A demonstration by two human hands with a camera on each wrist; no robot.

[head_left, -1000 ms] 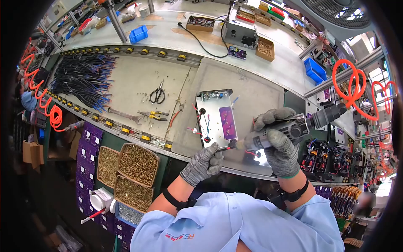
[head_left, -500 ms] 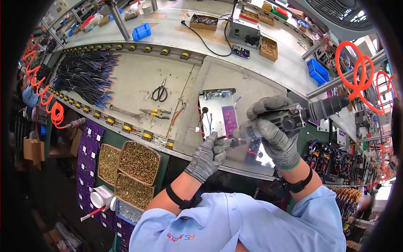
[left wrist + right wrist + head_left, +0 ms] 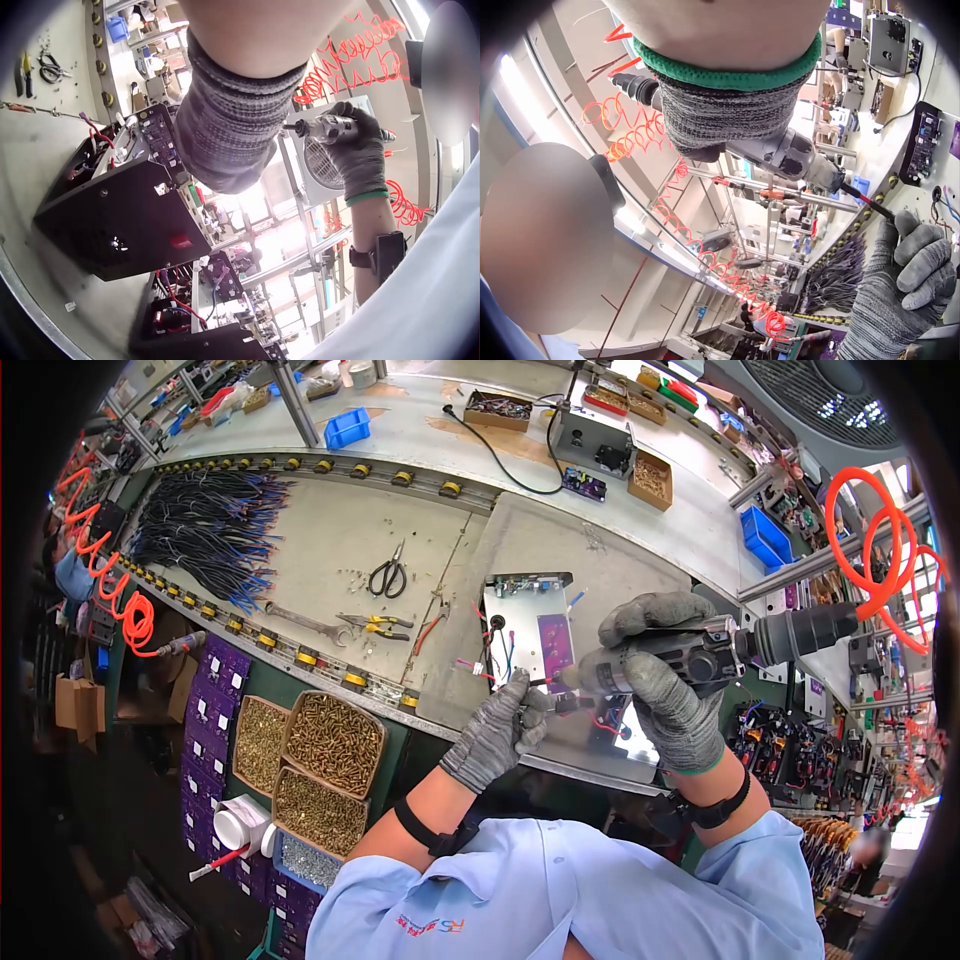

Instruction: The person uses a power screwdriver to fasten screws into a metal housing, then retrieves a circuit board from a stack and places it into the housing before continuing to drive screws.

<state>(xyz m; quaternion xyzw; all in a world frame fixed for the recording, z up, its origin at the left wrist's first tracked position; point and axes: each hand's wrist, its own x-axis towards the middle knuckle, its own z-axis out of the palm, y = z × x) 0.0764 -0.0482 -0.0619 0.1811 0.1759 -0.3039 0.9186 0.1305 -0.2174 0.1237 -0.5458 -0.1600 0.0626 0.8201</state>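
Observation:
Both hands wear grey knit gloves. My right hand [image 3: 675,705] grips a grey and black pneumatic screwdriver [image 3: 603,671] that lies almost level, with an orange hose at its rear end. Its dark bit with a red band [image 3: 865,198] points at my left hand [image 3: 495,735]. There the thumb and curled fingers pinch the bit's tip, which they hide. Just beyond the hands on the bench stands an open metal chassis [image 3: 517,622] with loose wires, and a purple circuit board [image 3: 555,644] is inside it. The left wrist view shows the black side panel [image 3: 124,217] of a unit below the left glove.
Left of the chassis lie red-handled pliers [image 3: 431,628], yellow-handled pliers [image 3: 377,624], black scissors [image 3: 388,574], a wrench [image 3: 308,623] and a cable bundle [image 3: 205,535]. Boxes of brass-coloured screws [image 3: 334,744] stand at the bench's near side. Orange coiled hose [image 3: 880,540] hangs at right.
The hands keep their hold on the screwdriver and its bit; both have shifted slightly to the right and up in the head view. The head view itself has also moved a little.

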